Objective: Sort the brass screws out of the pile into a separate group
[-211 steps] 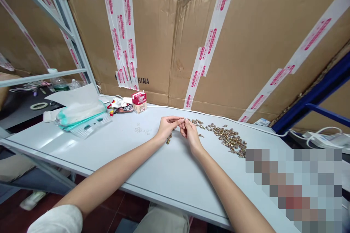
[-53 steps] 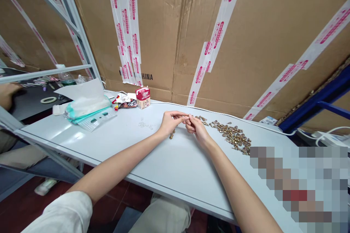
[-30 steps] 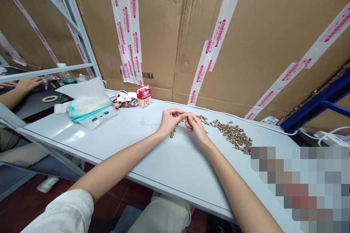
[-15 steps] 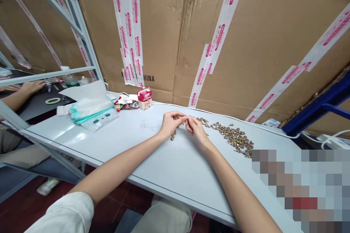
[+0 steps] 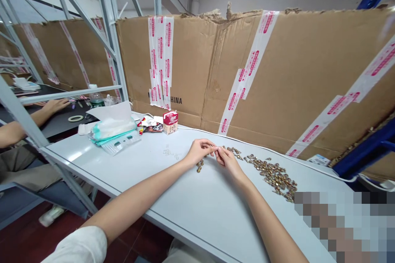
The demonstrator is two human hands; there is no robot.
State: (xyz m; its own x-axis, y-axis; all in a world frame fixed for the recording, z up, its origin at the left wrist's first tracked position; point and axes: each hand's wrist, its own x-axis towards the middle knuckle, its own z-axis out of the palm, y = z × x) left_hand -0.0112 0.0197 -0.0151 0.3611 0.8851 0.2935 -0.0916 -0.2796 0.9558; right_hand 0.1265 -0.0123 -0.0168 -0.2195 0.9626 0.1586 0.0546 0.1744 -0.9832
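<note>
Over the middle of the light table [image 5: 191,197], my left hand [image 5: 200,151] and my right hand [image 5: 227,160] meet at their fingertips. Both are closed in a pinch, and whatever lies between the fingers is too small to make out. A few brass-coloured screw-like pieces [image 5: 200,166] lie just below my left hand. Beyond my right hand is a small group of the same pieces [image 5: 233,151], and a larger pile [image 5: 274,176] spreads to the right. Left of my hands lie several small clear rings [image 5: 170,153].
A red and cream drink carton [image 5: 170,123], snack wrappers [image 5: 151,125] and a pack of white sheets [image 5: 112,125] stand at the back left. A taped cardboard wall [image 5: 191,61] closes the far side. Another person's hand [image 5: 57,106] rests at the left table.
The camera view has tilted up and swung slightly left, so everything sits lower and further right. My hands stay together in the same pinch at the fingertips.
</note>
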